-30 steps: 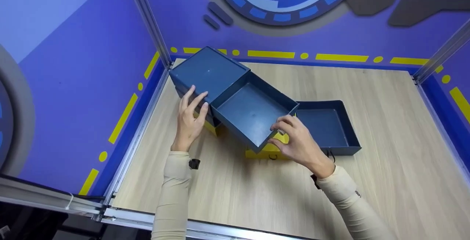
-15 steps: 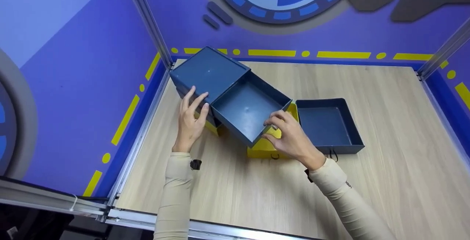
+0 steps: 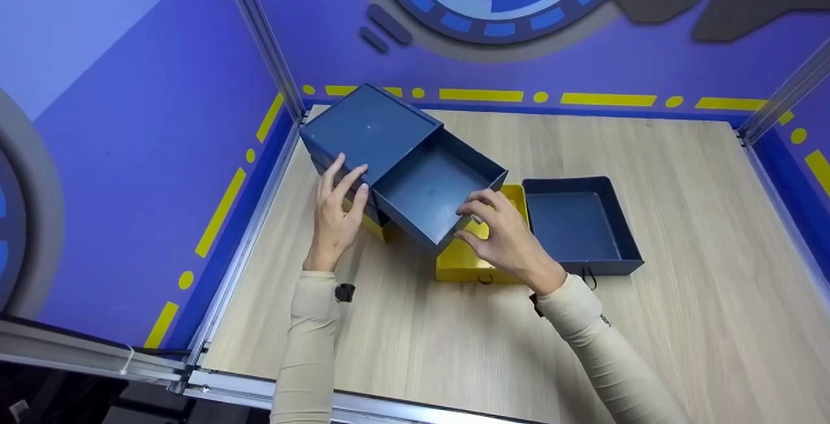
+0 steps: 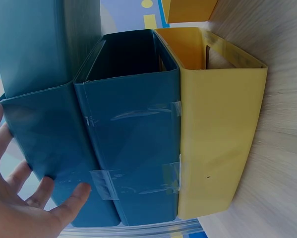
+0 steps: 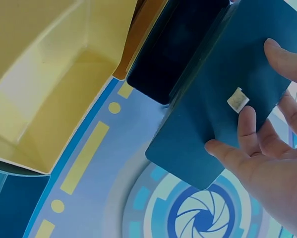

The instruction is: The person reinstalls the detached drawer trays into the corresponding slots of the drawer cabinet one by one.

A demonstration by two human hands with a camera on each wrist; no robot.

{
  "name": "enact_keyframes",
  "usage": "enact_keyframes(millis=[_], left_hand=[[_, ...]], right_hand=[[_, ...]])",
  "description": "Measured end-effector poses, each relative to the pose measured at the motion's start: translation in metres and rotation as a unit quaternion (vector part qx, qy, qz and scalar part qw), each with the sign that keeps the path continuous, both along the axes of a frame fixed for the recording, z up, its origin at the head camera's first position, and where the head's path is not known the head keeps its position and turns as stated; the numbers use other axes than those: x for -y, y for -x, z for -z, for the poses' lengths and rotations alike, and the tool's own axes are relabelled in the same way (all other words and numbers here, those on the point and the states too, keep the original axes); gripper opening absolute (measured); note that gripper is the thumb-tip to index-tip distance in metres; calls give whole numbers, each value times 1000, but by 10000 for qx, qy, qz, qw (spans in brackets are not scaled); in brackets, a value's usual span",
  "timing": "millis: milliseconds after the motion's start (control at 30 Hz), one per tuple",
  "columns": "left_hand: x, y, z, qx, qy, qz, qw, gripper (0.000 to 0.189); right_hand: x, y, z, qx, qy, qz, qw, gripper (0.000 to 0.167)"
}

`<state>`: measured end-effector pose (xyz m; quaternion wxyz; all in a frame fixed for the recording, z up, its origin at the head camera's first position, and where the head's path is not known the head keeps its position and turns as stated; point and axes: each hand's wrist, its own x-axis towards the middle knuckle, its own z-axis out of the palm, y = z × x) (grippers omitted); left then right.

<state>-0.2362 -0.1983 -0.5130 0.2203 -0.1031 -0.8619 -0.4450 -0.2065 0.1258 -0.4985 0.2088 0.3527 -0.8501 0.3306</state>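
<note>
A stacked drawer cabinet stands at the back left, with two dark blue casings (image 3: 369,129) above a yellow one (image 4: 222,134). Clear tape (image 4: 133,191) spans the casings' sides. From the top casing a dark blue drawer (image 3: 431,190) sticks partly out. My left hand (image 3: 334,223) rests with spread fingers against the cabinet's near side. Against the drawer's front, my right hand (image 3: 506,236) presses its fingertips (image 5: 215,147) around a small whitish tab (image 5: 238,100). The middle casing's opening (image 4: 133,54) shows dark and hollow.
On the wooden table (image 3: 415,340), a yellow drawer (image 3: 467,271) lies partly beneath the protruding blue drawer. Beside it on the right is another dark blue drawer (image 3: 577,223) with a black loop handle (image 3: 589,278). Purple panels (image 3: 493,74) enclose the back and sides.
The top drawer has slid further into its casing, up and left, with my right hand following it. More of the yellow drawer shows. My left hand stays in place.
</note>
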Motion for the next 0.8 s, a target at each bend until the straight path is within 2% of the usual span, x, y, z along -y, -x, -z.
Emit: enact_keyframes(millis=[100,200,400,600,800], left_hand=[[0,0,-1,5,-12,6,10000,38],[0,0,0,15,-19,13,10000,38],[1,-1,2,75,-31,-14,10000,38],[2,-2,1,121,-53,-29,9999,39],[1,-1,1,4,-45,54,10000,38]], right_hand=[[0,-1,5,-10,162,116,9998,40],[-1,-6,9,14,482,451,9978,47],[1,-17,16,340,1279,1129,9848,41],[9,-18,23,490,1298,1195,9831,37],[15,-16,27,545,1348,1248,9815,41]])
